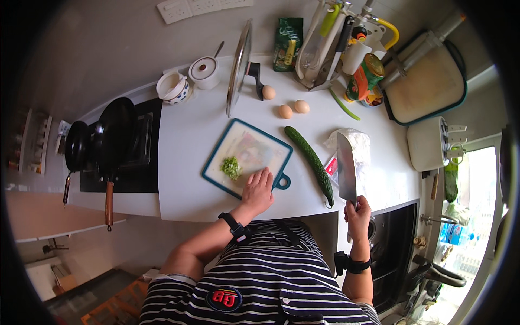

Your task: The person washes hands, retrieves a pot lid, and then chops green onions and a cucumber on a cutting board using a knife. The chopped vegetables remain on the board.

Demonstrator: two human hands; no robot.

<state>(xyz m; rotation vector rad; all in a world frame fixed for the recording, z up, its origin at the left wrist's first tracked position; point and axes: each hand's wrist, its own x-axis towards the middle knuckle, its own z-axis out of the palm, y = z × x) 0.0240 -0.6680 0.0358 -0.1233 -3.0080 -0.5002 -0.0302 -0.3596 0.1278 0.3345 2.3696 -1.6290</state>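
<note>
My left hand [258, 191] lies flat, fingers extended, on the near right part of a cutting board [248, 140] with a teal rim. Beside it on the board is a small heap of chopped green vegetable [231, 167]. My right hand [358, 215] grips the handle of a kitchen cleaver [346, 166], its broad blade pointing away from me above a clear plastic bag [359, 142]. A long green cucumber [310, 160] rests on the counter between the board and the cleaver. Beyond the board are brown eggs [302, 106] and an upright glass pan lid [239, 67].
Two black pans [115, 134] sit at the cooktop on the left. Lidded white pots [204, 72] stand by the wall. At the back right are a utensil holder [321, 83], a can [367, 75] and a second cutting board [430, 85]. A knife block [425, 144] stands near the sink [392, 252].
</note>
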